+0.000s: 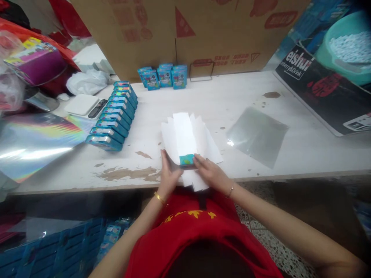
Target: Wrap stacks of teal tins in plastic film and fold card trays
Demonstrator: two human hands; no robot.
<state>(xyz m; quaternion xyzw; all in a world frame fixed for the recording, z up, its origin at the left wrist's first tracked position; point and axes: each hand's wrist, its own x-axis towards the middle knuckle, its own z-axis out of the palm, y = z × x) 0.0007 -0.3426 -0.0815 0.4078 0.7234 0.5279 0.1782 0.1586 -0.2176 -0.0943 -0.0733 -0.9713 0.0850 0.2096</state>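
A small teal box [187, 159] lies at the near part of a fanned stack of white sheets [183, 133], close to the table's front edge. My left hand [171, 175] is closed around the left side of the box, its thumb by the near edge and its fingers stretched along the sheets. From the right, my right hand [212, 173] grips the box's other end with its fingertips on top. Some sheets stick out toward me below the box. The underside of the box is hidden.
A row of teal boxes [114, 116] stands at the left, beside a white kitchen scale [84, 105]. Several teal packets [165, 76] stand before the large cardboard box [185, 38]. Clear film [257, 135] lies right; a green basin [327, 54] holds pale pieces.
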